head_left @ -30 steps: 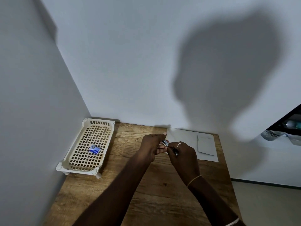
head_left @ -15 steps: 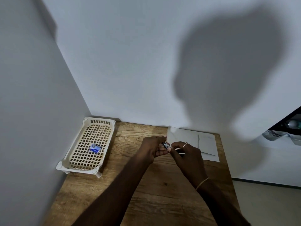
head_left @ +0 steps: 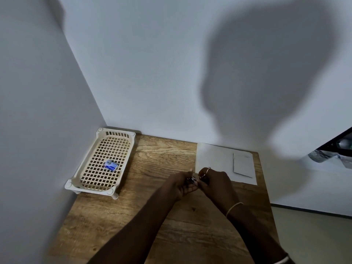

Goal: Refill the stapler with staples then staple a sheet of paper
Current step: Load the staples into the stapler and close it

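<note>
A small metal stapler [head_left: 192,180] sits between my two hands above the middle of the wooden table [head_left: 162,216]. My left hand [head_left: 181,184] cups it from the left and my right hand [head_left: 216,181] pinches its right end; most of the stapler is hidden by fingers. A blue staple box [head_left: 110,165] lies in the cream lattice tray [head_left: 122,134] at the far left. A white sheet of paper [head_left: 213,159] lies at the far right of the table, with a smaller folded sheet [head_left: 243,164] on it.
The table stands in a corner, with white walls on the left and behind. Its right edge drops to the floor [head_left: 314,235]. A dark object [head_left: 337,145] juts in at the far right.
Both hands have lowered slightly toward the table and drawn closer together around the stapler. My right hand's fingers have shifted from holding a dark part upward to pinching at the stapler's end.
</note>
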The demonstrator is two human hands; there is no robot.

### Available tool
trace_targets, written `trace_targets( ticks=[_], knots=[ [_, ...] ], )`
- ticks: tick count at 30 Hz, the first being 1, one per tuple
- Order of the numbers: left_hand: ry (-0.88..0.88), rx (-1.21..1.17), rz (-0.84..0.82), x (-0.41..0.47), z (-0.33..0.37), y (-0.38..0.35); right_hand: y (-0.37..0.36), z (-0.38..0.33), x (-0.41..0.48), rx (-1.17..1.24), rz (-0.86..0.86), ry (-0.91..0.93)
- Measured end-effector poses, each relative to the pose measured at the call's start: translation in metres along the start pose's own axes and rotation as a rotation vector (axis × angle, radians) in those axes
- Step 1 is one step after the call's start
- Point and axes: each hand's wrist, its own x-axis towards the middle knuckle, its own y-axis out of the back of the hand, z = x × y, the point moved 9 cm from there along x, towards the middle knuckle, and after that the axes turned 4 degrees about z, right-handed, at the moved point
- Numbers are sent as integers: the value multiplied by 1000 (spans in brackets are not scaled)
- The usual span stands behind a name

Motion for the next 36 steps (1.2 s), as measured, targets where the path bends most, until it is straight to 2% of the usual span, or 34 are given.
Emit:
trace_targets(
  ticks=[6,13,17,24,32,36],
  knots=[
    [58,-54,44,8,-18,15,-16,3,2,19,-76,-12],
    [24,-10,17,4,-16,13,-27,-5,-3,-64,-137,54],
    [8,30,57,5,-13,18,-37,-10,-6,-163,-223,86],
    [-16,51,58,3,-5,17,-51,-18,-22,-390,-245,179],
    [-18,56,32,-1,-3,13,-59,-13,-36,-347,-199,191],
    [-30,50,26,-2,1,15,-44,-4,-31,-147,-157,79]
  ],
)
